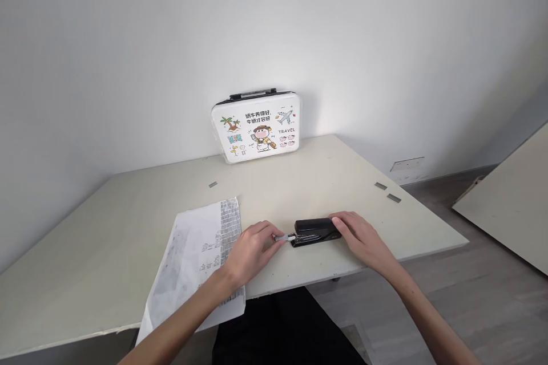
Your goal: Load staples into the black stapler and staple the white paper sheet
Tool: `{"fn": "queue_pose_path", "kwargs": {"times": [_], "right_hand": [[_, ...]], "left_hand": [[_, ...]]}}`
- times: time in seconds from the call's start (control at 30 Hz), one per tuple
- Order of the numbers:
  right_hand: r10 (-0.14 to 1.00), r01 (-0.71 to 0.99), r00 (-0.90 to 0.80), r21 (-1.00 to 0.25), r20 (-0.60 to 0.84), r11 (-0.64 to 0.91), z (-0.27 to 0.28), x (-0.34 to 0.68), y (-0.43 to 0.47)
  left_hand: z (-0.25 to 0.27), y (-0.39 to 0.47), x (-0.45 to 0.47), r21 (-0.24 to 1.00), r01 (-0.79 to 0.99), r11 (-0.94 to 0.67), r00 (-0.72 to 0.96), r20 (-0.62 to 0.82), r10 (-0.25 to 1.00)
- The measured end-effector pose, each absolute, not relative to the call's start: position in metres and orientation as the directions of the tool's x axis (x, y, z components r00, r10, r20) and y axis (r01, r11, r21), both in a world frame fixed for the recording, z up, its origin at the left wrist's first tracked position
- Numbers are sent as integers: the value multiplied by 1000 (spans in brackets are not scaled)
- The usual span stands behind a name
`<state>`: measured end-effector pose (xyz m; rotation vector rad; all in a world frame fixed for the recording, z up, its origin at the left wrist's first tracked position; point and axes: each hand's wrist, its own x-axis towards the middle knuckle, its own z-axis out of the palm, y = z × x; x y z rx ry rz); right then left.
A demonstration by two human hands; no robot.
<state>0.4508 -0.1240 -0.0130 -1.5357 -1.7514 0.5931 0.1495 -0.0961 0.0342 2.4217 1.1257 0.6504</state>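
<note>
A black stapler [315,232] lies near the table's front edge, its top arm tilted up a little from the base at the left end. My right hand [357,236] is closed around the stapler's right end. At its left end, the thumb and fingertips of my left hand [257,245] pinch a small grey metal piece [282,237]. That piece reaches the stapler's mouth; I cannot tell whether it is a staple strip or part of the stapler. Printed paper sheets [192,256] lie under and beside my left wrist, overhanging the front edge.
A white cartoon-printed case [259,128] with a black handle leans against the wall. Grey staple strips lie on the table [107,239]: one strip [213,184] toward the back left, and two more, including this strip [394,198], near the right edge.
</note>
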Motion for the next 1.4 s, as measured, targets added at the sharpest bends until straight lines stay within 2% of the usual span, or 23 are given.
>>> {"fn": "queue_pose_path", "kwargs": {"times": [0.23, 0.37, 0.5, 0.67, 0.87, 1.13, 1.23, 1.33, 1.4], "right_hand": [[977, 636, -28, -750, 210, 179, -14, 452, -124], [975, 612, -10, -770, 222, 181, -12, 451, -125], [980, 579, -2, -799, 198, 163, -7, 450, -127], [985, 561, -75, -809, 158, 173, -5, 453, -129], [975, 548, -154, -808, 159, 218, -5, 458, -129], [979, 572, -151, -795, 139, 201, -8, 459, -128], [980, 556, -149, -808, 135, 196, -9, 458, -127], [980, 540, -157, -820, 125, 191, -10, 458, -127], [980, 538, -154, -821, 124, 189, -11, 458, -127]], "left_hand": [[34, -98, 152, 466, 627, -624, 572, 267, 775], [36, -95, 135, 522, 602, -604, 584, 228, 779], [37, -85, 118, 567, 519, -640, 660, 210, 721], [35, -63, 125, 603, 391, -695, 768, 202, 608], [31, -42, 162, 617, 354, -703, 802, 187, 568], [28, -36, 178, 516, 422, -745, 786, 200, 584], [34, -46, 169, 424, 494, -759, 764, 207, 612], [47, -70, 139, 334, 595, -731, 713, 200, 672], [54, -93, 107, 335, 671, -661, 652, 158, 742]]}}
